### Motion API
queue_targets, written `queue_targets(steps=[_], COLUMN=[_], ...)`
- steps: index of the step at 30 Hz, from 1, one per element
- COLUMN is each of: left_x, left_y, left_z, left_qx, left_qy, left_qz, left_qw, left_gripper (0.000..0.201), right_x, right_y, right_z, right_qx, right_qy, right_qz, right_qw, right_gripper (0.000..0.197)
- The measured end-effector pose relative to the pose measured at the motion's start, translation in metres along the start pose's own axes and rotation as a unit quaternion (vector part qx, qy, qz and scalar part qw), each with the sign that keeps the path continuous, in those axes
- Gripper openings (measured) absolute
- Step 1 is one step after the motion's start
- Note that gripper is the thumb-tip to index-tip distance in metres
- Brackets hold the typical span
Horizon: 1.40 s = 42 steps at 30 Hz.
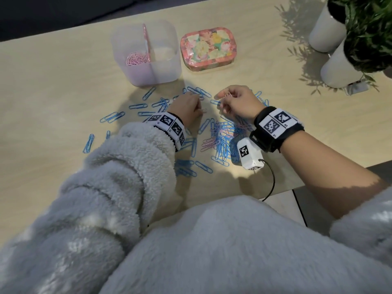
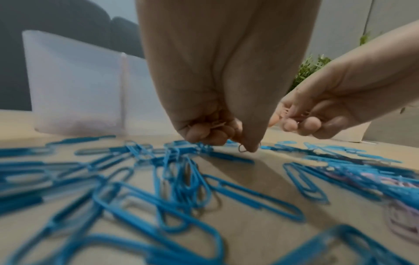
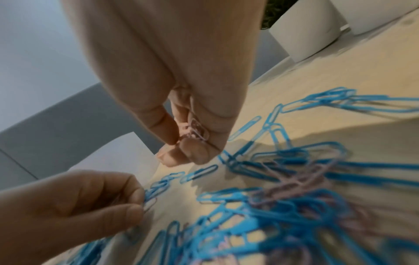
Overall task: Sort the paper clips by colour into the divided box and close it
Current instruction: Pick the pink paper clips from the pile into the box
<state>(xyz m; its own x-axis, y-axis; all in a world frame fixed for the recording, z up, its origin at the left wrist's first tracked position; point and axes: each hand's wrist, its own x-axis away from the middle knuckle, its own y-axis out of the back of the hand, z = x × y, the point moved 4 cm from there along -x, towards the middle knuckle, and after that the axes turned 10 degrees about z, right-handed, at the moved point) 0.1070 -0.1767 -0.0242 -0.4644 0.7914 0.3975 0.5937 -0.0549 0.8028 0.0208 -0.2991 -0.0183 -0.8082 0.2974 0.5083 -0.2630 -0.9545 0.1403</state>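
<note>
- My right fingers [image 3: 199,152] are curled shut around a small bunch of pink clips [image 3: 195,130]; the right hand [image 1: 239,102] hovers above the tabletop [image 1: 53,81], on the near side of the divided box [image 1: 148,66].
- My left fingers [image 3: 133,195] are pinched on a single clip [image 3: 150,204] low against the tabletop; more pink clips sit bunched in the left hand [image 1: 186,109], which is just beside the right one and also nearer me than the box.
- Blue clips [image 1: 112,116] lie scattered around both hands, on my side of the box.
- A tangled heap of blue and pink clips [image 1: 220,134] lies under my right wrist, farther from the box still.
- The box stands open, with pink clips [image 1: 135,59] in its left compartment.
- A flowered lid [image 1: 207,48] lies just right of the box.
- Two white plant pots [image 1: 337,66] stand well to the right of it.
</note>
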Motion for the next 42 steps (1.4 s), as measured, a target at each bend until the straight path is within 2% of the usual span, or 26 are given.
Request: queue_targets(steps=[1, 4, 6, 8, 11, 14, 18, 20, 23, 25, 28, 30, 32, 33, 37, 39, 42], left_x=[0.005, 0.022, 0.03, 0.031, 0.022, 0.012, 0.012, 0.024, 0.054, 0.075, 0.101, 0.112, 0.117, 0.117, 0.112, 0.105, 0.091], left_y=[0.006, 0.05, 0.088, 0.119, 0.14, 0.141, 0.129, 0.127, 0.12, 0.108, 0.08, 0.06, 0.041, 0.034, 0.014, 0.005, -0.013], left_z=[0.002, 0.015, 0.032, 0.053, 0.073, 0.086, 0.094, 0.094, 0.089, 0.087, 0.083, 0.081, 0.079, 0.077, 0.06, 0.044, 0.012], left_qx=[0.009, 0.083, 0.114, 0.112, 0.085, 0.089, 0.181, 0.209, 0.191, 0.193, 0.164, 0.152, 0.159, 0.154, 0.136, 0.114, 0.049], left_qy=[0.002, 0.016, 0.051, 0.104, 0.181, 0.217, 0.183, 0.147, 0.064, 0.04, 0.019, 0.016, 0.025, 0.03, 0.017, -0.011, -0.05], left_qz=[-0.024, -0.153, -0.232, -0.281, -0.26, -0.218, -0.174, -0.214, -0.311, -0.337, -0.317, -0.262, -0.197, -0.174, -0.124, -0.086, -0.034], left_qw=[1.0, 0.985, 0.965, 0.947, 0.945, 0.947, 0.95, 0.943, 0.929, 0.921, 0.934, 0.953, 0.967, 0.972, 0.983, 0.99, 0.997], left_gripper=[0.02, 0.017, 0.017, 0.018, 0.026, 0.03, 0.039, 0.045, 0.049, 0.046, 0.037, 0.031, 0.026, 0.025, 0.023, 0.028, 0.031], right_x=[-0.002, -0.01, -0.013, -0.016, -0.023, -0.032, -0.049, -0.059, -0.076, -0.087, -0.099, -0.1, -0.096, -0.088, -0.043, -0.019, 0.009], right_y=[-0.001, -0.004, -0.009, -0.014, -0.024, -0.037, -0.061, -0.077, -0.105, -0.126, -0.148, -0.154, -0.148, -0.14, -0.087, -0.05, 0.006], right_z=[0.002, 0.011, 0.019, 0.031, 0.053, 0.081, 0.117, 0.134, 0.155, 0.167, 0.174, 0.174, 0.173, 0.173, 0.149, 0.12, 0.063], right_qx=[-0.012, -0.031, -0.032, -0.012, 0.048, 0.074, 0.091, 0.085, 0.038, 0.035, 0.162, 0.216, 0.208, 0.171, -0.023, 0.0, 0.11], right_qy=[-0.007, -0.025, -0.024, -0.014, 0.016, 0.047, 0.073, 0.073, 0.075, 0.08, 0.086, 0.089, 0.106, 0.116, 0.136, 0.114, 0.074], right_qz=[0.0, 0.012, 0.023, 0.024, 0.034, 0.042, 0.059, 0.065, 0.074, 0.088, 0.111, 0.118, 0.111, 0.098, 0.063, 0.036, -0.018], right_qw=[1.0, 0.999, 0.999, 1.0, 0.998, 0.995, 0.991, 0.992, 0.994, 0.992, 0.977, 0.965, 0.966, 0.974, 0.988, 0.993, 0.991], right_gripper=[0.025, 0.029, 0.03, 0.031, 0.029, 0.031, 0.032, 0.031, 0.032, 0.03, 0.027, 0.027, 0.034, 0.036, 0.029, 0.031, 0.033])
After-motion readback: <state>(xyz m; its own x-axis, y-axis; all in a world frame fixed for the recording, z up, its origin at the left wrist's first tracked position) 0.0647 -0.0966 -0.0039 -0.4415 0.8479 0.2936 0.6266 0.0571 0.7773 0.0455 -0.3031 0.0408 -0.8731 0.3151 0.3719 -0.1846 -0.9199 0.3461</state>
